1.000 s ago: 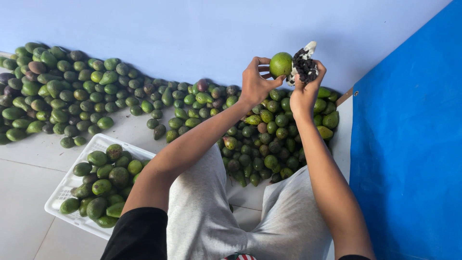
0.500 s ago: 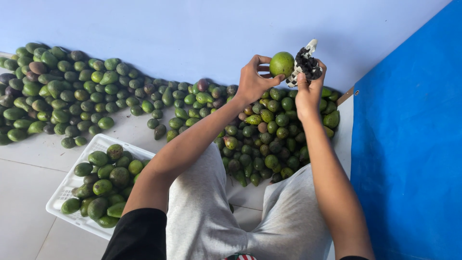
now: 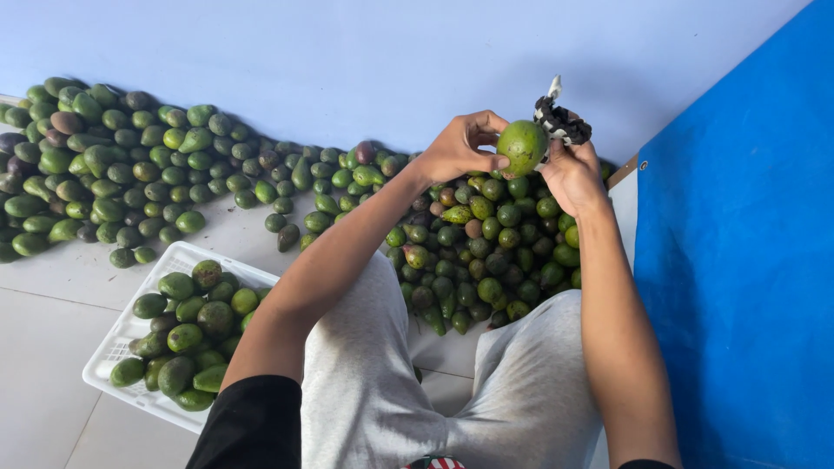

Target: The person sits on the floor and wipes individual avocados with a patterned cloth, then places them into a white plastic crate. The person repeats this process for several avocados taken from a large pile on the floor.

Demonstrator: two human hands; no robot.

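- Progress, my read: early-to-mid. White basket [image 3: 104, 360] at lower left is abt half full of green avocados, so some fruit looks already handled and set aside.
- Lots left: a dense avocado pile [image 3: 486, 252] sits right in front of the knees, and a long spread of avocados [image 3: 113, 165] runs along the blue-grey wall [image 3: 347, 52] to the left. Far more loose fruit than basket fruit.
- One avocado [image 3: 522, 146] is in hand now, held up above the near pile, roughly level w/ the wall base, well clear of the floor.
- Left hand [image 3: 460, 149]: closed round the avocado from its left side, thumb under and fingers curled over the top. Firm hold, fruit is carried by this hand.
- Right hand [image 3: 572, 174]: closed on a small black-and-white tool [image 3: 560, 122], pressed to the right upper side of the avocado, near the stem end. Can't tell what kind of tool it is; a white tip pokes up from it.
- So both hands are occupied, nothing slack or open; tool and fruit are touching.
- Can't tell if the stem is on or off this fruit; that spot is hidden by the tool.
- Blue sheet [image 3: 738, 260] hangs at the right, just beside the right forearm. Grey shorts and tiled floor [image 3: 35, 347] below.
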